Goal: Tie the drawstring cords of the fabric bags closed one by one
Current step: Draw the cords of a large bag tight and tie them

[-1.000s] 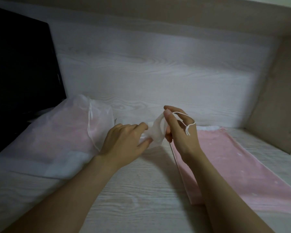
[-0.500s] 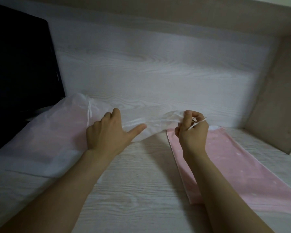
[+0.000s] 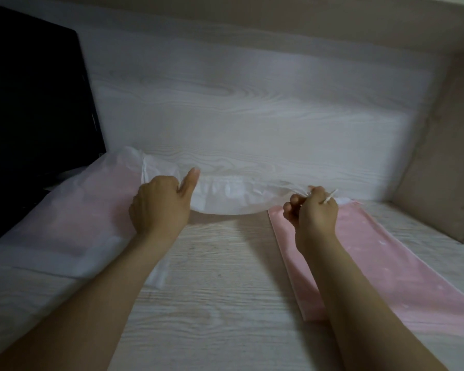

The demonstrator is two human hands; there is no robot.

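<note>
— Okay, head view. Any text?
— Only pale letters on the black monitor [image 3: 32, 103] bezel at far left, cut off by the frame edge, maybe "LG". Can't confirm.
— Hands?
— Left hand [image 3: 158, 207] has its fingers curled onto the sheer white bag [image 3: 73, 210], thumb sticking up. Right hand [image 3: 314, 212] is fisted, pinching the white cord [image 3: 330, 196].
— Bag location?
— Lying on the wood-grain desk [image 3: 212, 303] at left, pink showing through. Its gathered mouth is stretched between both hands, lifted off the desk.
— Other stuff?
— Pink cloth [image 3: 399, 277] flat at right, under the right forearm. White back panel [image 3: 252, 116] behind. Left hand hides its own fingertips.
</note>
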